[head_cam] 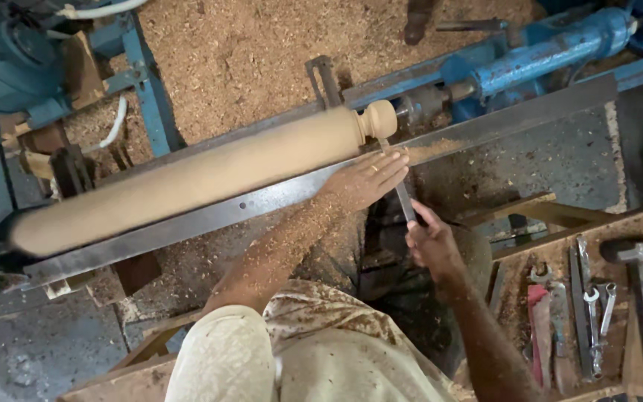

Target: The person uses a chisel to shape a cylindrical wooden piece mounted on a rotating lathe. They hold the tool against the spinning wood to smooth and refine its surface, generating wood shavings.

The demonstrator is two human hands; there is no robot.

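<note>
left hand [366, 181] lies flat on the chisel [405, 195] at the tool rest [262, 202], right hand [431, 240] fingers wrapped round its handle, blade aimed across the long wooden spindle [202, 175].

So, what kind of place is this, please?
Most likely a woodturning workshop. A long wooden spindle is mounted on a blue lathe, sawdust covers the floor, and a wooden tray beside it holds wrenches. The left hand steadies a chisel on the metal rest; the right hand grips its handle.

Chisel [403, 195] on rail [277, 197], before workpiece [187, 179]
</note>
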